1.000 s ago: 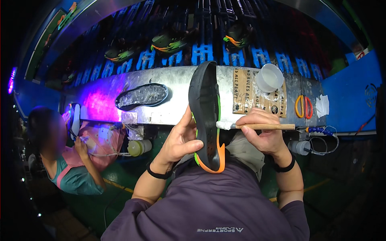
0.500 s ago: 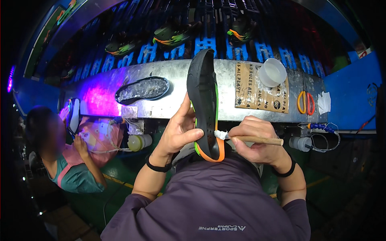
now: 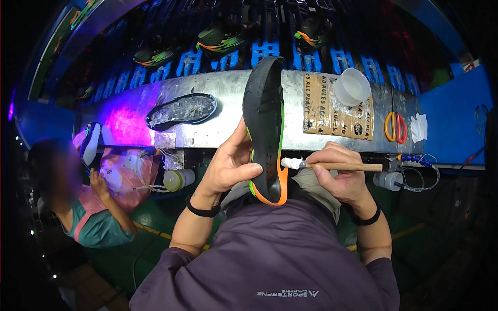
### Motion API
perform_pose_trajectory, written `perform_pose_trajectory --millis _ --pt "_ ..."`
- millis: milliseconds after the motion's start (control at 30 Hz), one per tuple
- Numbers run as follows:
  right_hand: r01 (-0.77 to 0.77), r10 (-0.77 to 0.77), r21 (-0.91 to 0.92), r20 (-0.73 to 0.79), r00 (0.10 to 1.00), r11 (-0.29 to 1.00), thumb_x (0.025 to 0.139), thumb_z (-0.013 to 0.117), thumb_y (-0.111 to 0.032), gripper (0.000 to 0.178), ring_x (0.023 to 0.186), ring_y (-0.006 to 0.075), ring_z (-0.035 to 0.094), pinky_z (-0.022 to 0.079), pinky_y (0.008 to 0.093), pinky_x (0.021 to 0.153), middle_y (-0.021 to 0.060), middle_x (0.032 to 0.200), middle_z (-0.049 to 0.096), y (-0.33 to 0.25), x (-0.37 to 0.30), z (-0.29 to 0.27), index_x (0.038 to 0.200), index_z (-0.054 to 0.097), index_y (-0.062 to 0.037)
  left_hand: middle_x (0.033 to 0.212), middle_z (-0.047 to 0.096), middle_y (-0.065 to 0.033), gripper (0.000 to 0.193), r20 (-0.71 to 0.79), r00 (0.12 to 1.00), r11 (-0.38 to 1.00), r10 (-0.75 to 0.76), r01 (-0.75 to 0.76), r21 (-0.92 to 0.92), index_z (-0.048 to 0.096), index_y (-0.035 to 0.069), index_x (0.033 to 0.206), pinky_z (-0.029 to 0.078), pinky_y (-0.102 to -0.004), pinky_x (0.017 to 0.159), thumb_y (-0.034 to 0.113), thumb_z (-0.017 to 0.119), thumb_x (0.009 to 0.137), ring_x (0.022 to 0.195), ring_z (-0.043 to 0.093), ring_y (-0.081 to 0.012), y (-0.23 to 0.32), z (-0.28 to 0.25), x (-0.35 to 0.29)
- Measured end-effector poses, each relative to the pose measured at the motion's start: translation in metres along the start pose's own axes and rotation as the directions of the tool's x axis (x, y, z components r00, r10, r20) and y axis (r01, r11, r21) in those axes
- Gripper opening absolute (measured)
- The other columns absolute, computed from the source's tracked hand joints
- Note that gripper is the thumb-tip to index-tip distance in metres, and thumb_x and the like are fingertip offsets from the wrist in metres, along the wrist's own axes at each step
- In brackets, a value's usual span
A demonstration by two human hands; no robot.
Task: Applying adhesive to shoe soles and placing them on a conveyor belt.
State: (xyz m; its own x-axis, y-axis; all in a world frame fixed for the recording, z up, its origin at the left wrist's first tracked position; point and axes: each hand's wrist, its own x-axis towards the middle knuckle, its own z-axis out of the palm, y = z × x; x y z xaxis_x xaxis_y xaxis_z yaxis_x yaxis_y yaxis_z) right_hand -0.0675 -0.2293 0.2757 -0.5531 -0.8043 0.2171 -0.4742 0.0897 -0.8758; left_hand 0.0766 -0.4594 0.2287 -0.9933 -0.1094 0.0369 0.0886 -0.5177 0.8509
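My left hand (image 3: 233, 165) grips a long black shoe piece (image 3: 263, 111) by its left edge, thumb on top. Green and orange strips run along its sides, and small holes dot its lower half. Its pointed end leans away over the metal bench. My right hand (image 3: 340, 171) is closed around a brush (image 3: 353, 167) with a wooden handle and white bristles. Those bristles are at the orange right edge of the shoe piece; whether they touch it I cannot tell. A dark outsole (image 3: 182, 111) lies on the bench to the left, its inner face showing.
A white plastic cup (image 3: 353, 88) stands on patterned cardboard (image 3: 327, 122). Right of it lie orange- and red-handled scissors (image 3: 396, 127) and white paper (image 3: 419, 127). Several shoes (image 3: 220, 39) sit on the dark conveyor behind the metal bench (image 3: 223, 132). A co-worker (image 3: 101, 207) is at the left.
My right hand and the brush have moved right, slightly away from the shoe piece. The shoe piece has tilted and shifted a little upward in my left hand.
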Motion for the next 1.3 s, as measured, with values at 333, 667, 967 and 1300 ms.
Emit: perform_pose_trajectory --millis 333,667,967,1300 --pt "0.016 -0.020 0.077 0.050 0.999 0.997 0.080 0.069 -0.003 0.012 0.068 0.0203 0.062 0.050 0.0331 0.064 0.0079 0.076 0.069 0.006 -0.003 0.001 0.092 0.072 -0.0012 0.151 0.047 -0.0192 0.103 -0.024 0.999 0.999 -0.033 0.033 -0.007 0.011 0.010 0.165 0.045 -0.0387 0.110 0.002 0.072 0.083 0.130 0.056 -0.0248 0.003 0.004 -0.001" --pt "0.026 -0.029 0.097 0.029 0.999 0.995 0.083 0.069 -0.003 0.012 0.067 0.0199 0.062 0.050 0.0328 0.063 0.0082 0.076 0.070 0.012 -0.003 0.005 0.093 0.073 0.0002 0.150 0.048 -0.0189 0.103 -0.017 0.999 0.999 -0.036 0.036 0.008 0.011 0.008 0.165 0.045 -0.0385 0.110 0.004 0.073 0.083 0.131 0.055 -0.0256 0.000 0.005 0.001" --pt "-0.027 -0.032 -0.158 -0.360 0.933 0.987 0.087 0.068 -0.005 0.010 0.075 0.0212 0.068 0.053 0.0329 0.069 0.0123 0.086 0.073 0.031 0.018 -0.044 0.095 0.073 -0.0013 0.149 0.049 -0.0251 0.068 -0.173 0.966 0.928 -0.191 0.121 -0.352 0.030 -0.003 0.157 0.045 -0.0450 0.112 0.034 0.046 0.103 0.132 0.056 -0.0329 -0.038 -0.015 -0.003" --pt "-0.316 0.068 -0.501 -0.452 0.889 0.806 0.093 0.065 -0.023 0.023 0.072 0.0329 0.071 0.053 0.0397 0.065 0.0185 0.076 0.070 0.106 0.069 -0.122 0.093 0.073 -0.0024 0.141 0.054 -0.0271 0.063 0.061 0.984 0.774 -0.167 0.169 -0.610 0.033 -0.001 0.154 0.048 -0.0516 0.109 0.035 0.044 0.103 0.127 0.058 -0.0425 -0.054 -0.005 -0.023"
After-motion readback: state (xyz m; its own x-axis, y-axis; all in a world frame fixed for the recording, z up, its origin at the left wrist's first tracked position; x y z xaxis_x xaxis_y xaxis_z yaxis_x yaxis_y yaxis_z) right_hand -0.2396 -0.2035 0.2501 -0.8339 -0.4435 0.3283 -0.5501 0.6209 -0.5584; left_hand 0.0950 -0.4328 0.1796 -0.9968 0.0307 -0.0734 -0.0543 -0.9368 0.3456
